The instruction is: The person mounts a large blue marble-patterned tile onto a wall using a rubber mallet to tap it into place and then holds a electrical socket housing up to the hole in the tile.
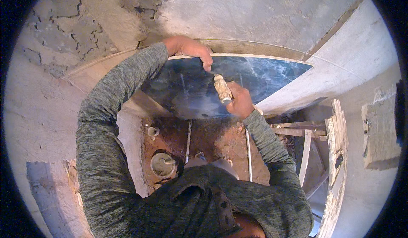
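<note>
Wooden-handled tool (222, 88) sits in the closed right grip (240, 101), in front of a blue marbled panel (191, 89). The left grip (189, 49) bends over the panel's top edge, how tightly I cannot tell; below, a bucket (162, 166) stands on reddish ground (212, 146)

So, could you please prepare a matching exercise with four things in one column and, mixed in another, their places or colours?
1. left hand
2. tool handle
3. panel
4. round bucket

A. on the reddish ground
B. at the panel's top edge
C. dark blue, marbled
D. in the right hand

Pairs: 1-B, 2-D, 3-C, 4-A
</note>
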`<action>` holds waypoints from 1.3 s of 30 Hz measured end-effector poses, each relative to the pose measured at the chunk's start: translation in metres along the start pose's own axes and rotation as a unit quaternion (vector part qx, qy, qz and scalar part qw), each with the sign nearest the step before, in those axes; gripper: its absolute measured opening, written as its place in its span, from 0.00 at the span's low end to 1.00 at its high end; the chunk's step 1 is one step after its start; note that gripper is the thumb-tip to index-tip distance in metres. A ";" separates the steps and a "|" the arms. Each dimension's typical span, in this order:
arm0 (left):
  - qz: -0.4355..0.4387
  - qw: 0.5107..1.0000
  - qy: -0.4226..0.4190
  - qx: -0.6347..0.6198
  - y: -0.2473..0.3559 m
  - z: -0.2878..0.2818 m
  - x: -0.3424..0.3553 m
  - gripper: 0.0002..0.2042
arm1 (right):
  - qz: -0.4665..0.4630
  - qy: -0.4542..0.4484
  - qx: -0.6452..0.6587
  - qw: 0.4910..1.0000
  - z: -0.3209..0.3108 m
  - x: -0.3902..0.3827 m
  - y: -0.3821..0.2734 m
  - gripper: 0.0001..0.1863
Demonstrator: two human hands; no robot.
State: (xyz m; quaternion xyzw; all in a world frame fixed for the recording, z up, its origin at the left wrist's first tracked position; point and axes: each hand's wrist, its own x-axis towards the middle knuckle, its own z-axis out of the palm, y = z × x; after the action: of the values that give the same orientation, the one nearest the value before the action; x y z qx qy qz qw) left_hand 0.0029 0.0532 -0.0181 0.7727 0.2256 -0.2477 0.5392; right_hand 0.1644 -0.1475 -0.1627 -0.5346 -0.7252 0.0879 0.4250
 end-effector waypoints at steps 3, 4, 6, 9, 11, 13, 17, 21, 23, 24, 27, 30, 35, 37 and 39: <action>0.059 0.996 -0.026 0.065 -0.008 -0.009 0.008 0.20 | -0.014 -0.001 -0.005 1.000 0.002 0.002 -0.004 0.21; 0.074 0.994 -0.031 0.076 -0.009 -0.009 0.010 0.19 | -0.017 0.003 -0.017 1.000 0.003 0.001 0.000 0.20; 0.088 0.993 -0.030 0.073 -0.009 -0.008 0.008 0.16 | -0.017 0.006 -0.015 1.000 0.003 -0.001 0.004 0.20; 0.065 0.996 -0.020 0.050 -0.008 -0.004 0.008 0.15 | -0.013 0.000 -0.002 1.000 0.002 -0.002 0.005 0.21; 0.062 0.995 -0.013 0.072 -0.008 -0.004 0.006 0.15 | -0.014 -0.012 -0.028 0.999 0.004 0.000 0.003 0.21; 0.069 0.993 -0.007 0.100 0.000 -0.003 0.001 0.15 | -0.002 -0.001 -0.031 1.000 0.002 -0.002 0.004 0.20; 0.058 0.996 -0.005 0.060 -0.003 -0.006 0.000 0.19 | -0.012 -0.027 -0.006 1.000 -0.001 -0.002 -0.001 0.19; 0.079 0.993 -0.014 0.088 -0.006 -0.004 0.004 0.15 | -0.009 0.009 -0.010 1.000 0.003 0.004 -0.006 0.19; 0.074 0.993 -0.014 0.087 -0.002 -0.003 0.004 0.14 | -0.011 0.019 0.006 1.000 0.003 0.001 -0.002 0.19; 0.077 0.993 -0.011 0.087 0.000 0.000 0.002 0.14 | -0.014 0.012 -0.004 1.000 0.003 0.001 -0.003 0.19; 0.065 0.995 -0.003 0.077 0.005 0.001 -0.005 0.14 | -0.013 0.002 -0.028 1.000 0.005 -0.001 -0.004 0.19; 0.045 0.998 0.014 0.028 0.008 0.007 -0.012 0.17 | -0.004 0.013 -0.032 0.999 0.005 -0.003 -0.001 0.18; 0.107 0.982 -0.010 0.153 -0.010 -0.009 0.002 0.19 | -0.010 0.000 -0.030 1.000 0.010 0.002 -0.009 0.18; 0.102 0.981 -0.022 0.164 -0.006 -0.011 0.006 0.21 | 0.031 -0.005 -0.039 0.999 0.007 -0.004 -0.005 0.19; 0.094 0.989 -0.031 0.108 -0.004 -0.008 0.009 0.23 | 0.053 0.001 -0.041 0.998 0.002 -0.011 -0.006 0.19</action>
State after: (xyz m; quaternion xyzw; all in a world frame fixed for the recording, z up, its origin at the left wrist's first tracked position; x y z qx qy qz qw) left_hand 0.0084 0.0630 -0.0245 0.8360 0.1068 -0.2425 0.4805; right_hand 0.1593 -0.1587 -0.1658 -0.5895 -0.6980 0.0799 0.3986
